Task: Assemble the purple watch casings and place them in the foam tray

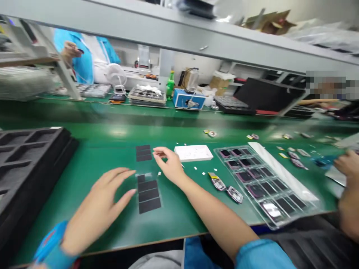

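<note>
My left hand (103, 198) lies with fingers stretched out over the green bench (92, 164), its fingertips touching the left edge of a clear sheet carrying several black rectangular pads (148, 194). My right hand (169, 164) reaches across, fingers pinched together beside a second group of black pads (143, 152). What the pinch holds, if anything, is too small to make out. A white flat box (193, 152) lies just right of that hand.
A black foam tray (25, 164) sits at the left. A clear tray of small dark parts (260, 179) and loose parts (226, 188) lie to the right. Another person's hands (347, 175) work at the far right; a person in blue stands behind the bench (81, 52).
</note>
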A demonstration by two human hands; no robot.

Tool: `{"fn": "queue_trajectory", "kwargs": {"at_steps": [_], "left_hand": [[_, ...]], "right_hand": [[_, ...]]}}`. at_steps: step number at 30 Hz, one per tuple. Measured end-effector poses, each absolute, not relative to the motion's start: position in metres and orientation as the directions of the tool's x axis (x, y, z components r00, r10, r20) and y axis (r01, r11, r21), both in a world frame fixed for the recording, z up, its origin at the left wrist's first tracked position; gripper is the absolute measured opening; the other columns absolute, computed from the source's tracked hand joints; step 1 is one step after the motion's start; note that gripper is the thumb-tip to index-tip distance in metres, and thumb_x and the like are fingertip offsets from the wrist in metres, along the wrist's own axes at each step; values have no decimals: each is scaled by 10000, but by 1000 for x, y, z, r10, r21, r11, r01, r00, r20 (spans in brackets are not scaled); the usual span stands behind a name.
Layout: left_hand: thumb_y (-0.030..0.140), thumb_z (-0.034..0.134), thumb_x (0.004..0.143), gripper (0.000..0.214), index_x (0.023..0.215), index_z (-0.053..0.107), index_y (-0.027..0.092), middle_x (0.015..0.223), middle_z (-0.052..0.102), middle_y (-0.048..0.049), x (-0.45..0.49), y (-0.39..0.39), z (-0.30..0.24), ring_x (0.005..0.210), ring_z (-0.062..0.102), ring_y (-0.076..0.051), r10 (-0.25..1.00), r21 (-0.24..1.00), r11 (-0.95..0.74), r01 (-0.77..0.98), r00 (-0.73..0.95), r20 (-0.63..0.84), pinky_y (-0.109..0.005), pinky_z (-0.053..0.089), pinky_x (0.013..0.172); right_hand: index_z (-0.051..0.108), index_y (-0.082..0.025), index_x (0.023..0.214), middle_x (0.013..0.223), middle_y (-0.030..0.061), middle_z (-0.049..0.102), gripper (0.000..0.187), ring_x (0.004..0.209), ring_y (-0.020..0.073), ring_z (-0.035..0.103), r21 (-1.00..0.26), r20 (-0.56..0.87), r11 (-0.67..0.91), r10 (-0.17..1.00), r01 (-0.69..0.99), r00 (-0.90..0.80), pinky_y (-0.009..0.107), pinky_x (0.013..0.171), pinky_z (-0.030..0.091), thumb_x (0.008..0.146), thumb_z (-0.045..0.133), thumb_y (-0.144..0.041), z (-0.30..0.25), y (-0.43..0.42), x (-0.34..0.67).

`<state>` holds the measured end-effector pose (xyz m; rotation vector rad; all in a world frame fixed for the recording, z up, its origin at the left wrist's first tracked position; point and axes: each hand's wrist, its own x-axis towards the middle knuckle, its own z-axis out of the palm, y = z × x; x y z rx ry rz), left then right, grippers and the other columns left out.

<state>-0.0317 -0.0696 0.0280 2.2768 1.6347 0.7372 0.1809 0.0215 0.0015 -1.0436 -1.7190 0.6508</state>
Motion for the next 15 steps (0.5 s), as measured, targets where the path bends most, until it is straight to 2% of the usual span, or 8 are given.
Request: {"fn": "queue_trajectory", "kwargs": {"at_steps": [3, 5, 6, 8, 11, 13, 15], "left_hand": [[453, 513, 814, 569, 1339, 465, 239, 1421, 411, -118, 11, -25, 10, 1324, 320, -328, 916, 329, -401, 855, 378, 132, -528, 283, 1052], [463, 497, 825, 617, 1383, 405, 216, 1474, 317, -134, 22, -7, -7, 1369, 219, -346, 920, 259, -391, 883, 380, 92, -584, 227, 1057], [473, 476, 837, 620, 1392, 387, 212, 1485, 291, -131, 23, -2, -16, 1376, 196, -344, 923, 238, -385, 892, 376, 83, -597, 210, 1058], [486, 430, 859, 602, 1396, 379, 217, 1490, 280, -111, 22, 1, -30, 1379, 198, -327, 924, 215, -382, 899, 373, 83, -596, 204, 1064], [481, 409, 871, 575, 1393, 379, 242, 1491, 282, -79, 20, -1, -42, 1377, 218, -306, 923, 182, -382, 906, 365, 125, -579, 218, 1070], [467, 413, 873, 564, 1393, 380, 250, 1490, 288, -74, 21, -3, -45, 1374, 229, -306, 923, 159, -375, 913, 352, 157, -579, 238, 1061], [457, 417, 875, 556, 1393, 378, 259, 1489, 291, -68, 23, -3, -46, 1374, 228, -307, 921, 142, -372, 918, 345, 181, -583, 248, 1053]], "right_hand": [[642, -200, 990, 965, 30, 673, 216, 853, 140, 626, -674, 462, 473, 869, 567, -175, 270, 787, 504, 794, 563, -160, 21, 50, 209], [649, -211, 1006, 1025, 26, 666, 223, 924, 149, 615, -569, 382, 315, 919, 760, -96, 270, 829, 483, 794, 586, -183, 35, 81, 245], [648, -231, 1027, 1056, 13, 662, 234, 958, 148, 610, -510, 305, 153, 952, 847, 12, 267, 859, 467, 799, 597, -217, 41, 98, 267], [659, -175, 1016, 1036, 75, 671, 228, 952, 199, 623, -470, 236, -47, 955, 881, 177, 317, 861, 462, 806, 603, -244, 49, 133, 315], [680, -102, 795, 868, 155, 681, 119, 881, 263, 641, -393, 150, -298, 913, 870, 380, 360, 789, 473, 787, 629, -209, 50, 173, 380], [653, -112, 767, 847, 130, 670, 115, 836, 220, 636, -342, 140, -386, 881, 857, 453, 350, 769, 481, 805, 633, -219, 41, 189, 409], [626, -133, 822, 871, 69, 651, 148, 802, 157, 618, -311, 168, -376, 882, 873, 440, 322, 754, 496, 859, 597, -274, 29, 199, 426]]}}
